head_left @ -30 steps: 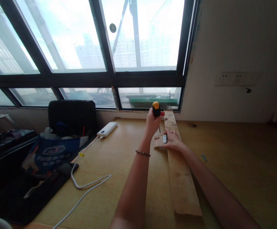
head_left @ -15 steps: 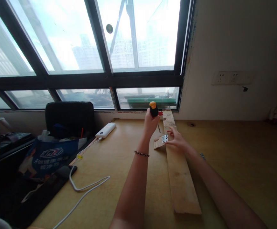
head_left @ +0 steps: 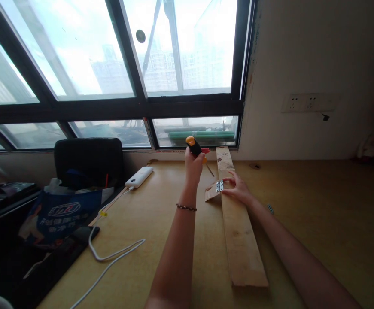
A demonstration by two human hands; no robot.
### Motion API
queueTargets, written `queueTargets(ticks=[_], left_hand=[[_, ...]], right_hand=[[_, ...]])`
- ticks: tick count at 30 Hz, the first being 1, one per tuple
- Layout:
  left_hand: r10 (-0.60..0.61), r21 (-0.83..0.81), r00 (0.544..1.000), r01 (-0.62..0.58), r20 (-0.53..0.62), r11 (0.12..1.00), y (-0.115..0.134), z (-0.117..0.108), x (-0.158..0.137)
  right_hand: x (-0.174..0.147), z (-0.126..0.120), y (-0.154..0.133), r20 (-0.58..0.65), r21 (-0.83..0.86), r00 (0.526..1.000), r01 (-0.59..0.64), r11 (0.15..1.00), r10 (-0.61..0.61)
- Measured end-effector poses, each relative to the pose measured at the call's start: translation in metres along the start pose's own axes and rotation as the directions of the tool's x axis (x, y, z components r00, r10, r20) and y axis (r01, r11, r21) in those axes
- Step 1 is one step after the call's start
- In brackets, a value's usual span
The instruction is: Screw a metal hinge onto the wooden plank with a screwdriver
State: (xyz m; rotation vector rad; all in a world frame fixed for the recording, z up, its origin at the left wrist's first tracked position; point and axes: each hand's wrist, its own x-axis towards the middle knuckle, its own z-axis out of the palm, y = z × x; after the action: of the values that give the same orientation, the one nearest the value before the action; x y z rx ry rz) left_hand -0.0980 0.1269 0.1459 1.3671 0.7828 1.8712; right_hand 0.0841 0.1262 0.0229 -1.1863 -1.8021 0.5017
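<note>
My left hand (head_left: 193, 166) is wrapped round the black and orange handle of a screwdriver (head_left: 193, 146). Its shaft slants down to the right, with the tip in the air short of the hinge. A silver metal hinge (head_left: 219, 186) with several holes spans the left edge of a long wooden plank (head_left: 245, 244) and a small, tilted wood piece (head_left: 211, 192). On the plank rests my right hand (head_left: 238, 189), thumb and fingertips against the hinge's right side, gripping it in place. Parts of the plank lie hidden beneath this hand.
A small metallic item (head_left: 270, 209) lies on the table (head_left: 318, 223) right of the plank. To the left are a white power bank (head_left: 139, 177) and its white cable (head_left: 116, 258). Beyond the table's left edge stand a black chair (head_left: 88, 161) and a blue bag (head_left: 59, 216).
The screwdriver has tilted, its handle leaning further left and its tip lifting away from the hinge. My right hand stays at the hinge. The whole view has shifted slightly.
</note>
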Motion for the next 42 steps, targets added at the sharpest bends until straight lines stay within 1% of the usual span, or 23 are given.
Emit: queueTargets(ticks=[5,8,12,17,24,32,42], left_hand=[[-0.019,-0.025,1.000,0.019,-0.014,1.000,-0.003,-0.001,0.001],[-0.026,-0.046,1.000,0.027,0.006,0.999,-0.005,0.002,-0.001],[-0.005,-0.090,0.999,0.010,0.052,0.996,-0.007,0.011,-0.006],[-0.017,-0.040,0.996,0.020,0.086,0.999,-0.012,0.021,-0.011],[-0.022,0.026,0.996,0.020,0.091,0.999,-0.014,0.018,-0.010],[-0.050,-0.030,0.992,0.054,0.120,0.998,-0.011,0.023,-0.013],[-0.050,-0.032,0.988,0.056,0.149,0.998,-0.014,0.023,-0.012]], right_hand=[[-0.001,0.000,0.002,0.004,0.047,1.000,-0.013,0.999,0.012],[-0.003,-0.001,0.001,0.008,0.071,1.000,-0.016,0.997,0.015],[-0.004,-0.002,-0.001,0.003,0.093,1.000,-0.007,0.996,0.007],[-0.004,-0.002,-0.002,0.003,0.113,1.000,-0.024,0.993,0.024],[-0.004,-0.001,-0.001,0.001,0.117,0.999,-0.032,0.993,0.032],[-0.004,-0.003,-0.004,0.002,0.106,0.999,-0.033,0.994,0.033],[-0.004,-0.002,-0.005,0.004,0.101,0.999,-0.041,0.994,0.041]])
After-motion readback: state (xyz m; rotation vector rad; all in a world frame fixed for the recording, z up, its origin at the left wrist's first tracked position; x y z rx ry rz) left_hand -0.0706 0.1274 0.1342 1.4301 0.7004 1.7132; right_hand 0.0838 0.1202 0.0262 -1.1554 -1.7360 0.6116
